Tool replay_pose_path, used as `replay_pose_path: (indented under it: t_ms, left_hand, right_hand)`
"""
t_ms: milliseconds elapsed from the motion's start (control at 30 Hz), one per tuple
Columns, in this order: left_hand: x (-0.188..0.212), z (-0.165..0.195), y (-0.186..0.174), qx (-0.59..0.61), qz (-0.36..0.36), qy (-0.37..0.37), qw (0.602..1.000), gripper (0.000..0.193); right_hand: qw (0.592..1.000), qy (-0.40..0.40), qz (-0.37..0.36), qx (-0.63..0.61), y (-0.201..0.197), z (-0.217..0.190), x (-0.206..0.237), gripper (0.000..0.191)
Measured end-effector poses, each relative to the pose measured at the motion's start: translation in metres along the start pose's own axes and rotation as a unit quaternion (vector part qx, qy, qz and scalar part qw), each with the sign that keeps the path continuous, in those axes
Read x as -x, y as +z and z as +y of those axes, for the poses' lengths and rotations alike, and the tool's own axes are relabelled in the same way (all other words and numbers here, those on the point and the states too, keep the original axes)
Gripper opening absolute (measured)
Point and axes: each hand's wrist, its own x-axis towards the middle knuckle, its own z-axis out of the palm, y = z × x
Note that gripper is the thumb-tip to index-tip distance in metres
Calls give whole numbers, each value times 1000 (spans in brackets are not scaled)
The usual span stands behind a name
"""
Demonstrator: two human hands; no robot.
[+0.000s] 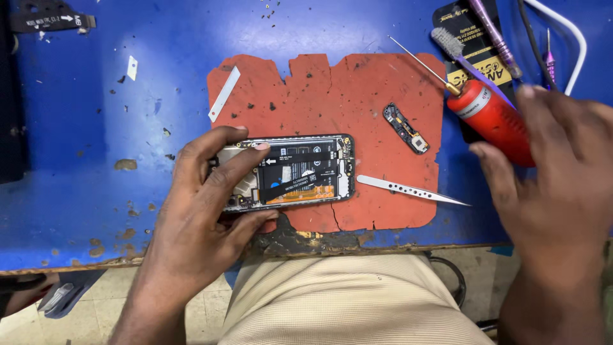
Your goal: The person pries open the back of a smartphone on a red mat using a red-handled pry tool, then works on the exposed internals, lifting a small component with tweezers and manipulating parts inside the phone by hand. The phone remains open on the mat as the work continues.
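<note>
Bench: the blue worktop (96, 191) fills most of the frame, chipped and speckled with debris, its worn front edge running across the lower part.
Mat: a ragged red-orange rubber mat (357, 83) lies on the bench at the centre of the frame.
My lap: my beige ribbed trousers (345, 300) show below the bench edge, bottom centre.
My right hand (555, 185): at the right edge of the frame, my fingers are curled and closed round the red cylindrical screwdriver handle (491, 118); its thin metal shaft points up and left over the mat's upper right corner.
My left hand (204, 198): left of centre, my fingers are spread and clamped on the left end of the opened black smartphone (300, 171), thumb at its lower edge, the others across its top.
Phone: it lies lengthwise on the mat, back cover off, battery and ribbon cables showing.
Tweezers: flat steel tweezers (408, 190) lie just right of the phone, tips pointing right.
Small board: a little black circuit board (406, 128) sits on the mat, above the tweezers.
Strip: a pale metal strip (224, 94) rests at the mat's upper left corner.
</note>
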Motion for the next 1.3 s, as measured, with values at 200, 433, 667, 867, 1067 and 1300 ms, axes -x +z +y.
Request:
replay_pose_path:
  t_ms: [200,433,667,867,1067,1300]
  left_hand:
    - [4,-8,0,-102,19,33,994,89]
    - [24,1,30,-178,73,5,981,94]
    - [39,0,44,-239,118,3,964,83]
    - [41,-2,47,-253,127,20,959,81]
    - [45,-5,49,-259,144,38,954,82]
    - [46,-6,51,-252,157,48,954,82]
  right_hand:
    - [999,25,-42,-3,7,5,1,60]
    - [957,148,-57,-241,-20,-24,29,47]
    - [969,139,-81,-187,-19,-60,38,57]
    - [984,112,-76,-113,-21,-65,52,49]
    - [994,73,-74,-44,-22,-70,54,50]
    - [993,76,-77,-40,-24,-74,51,50]
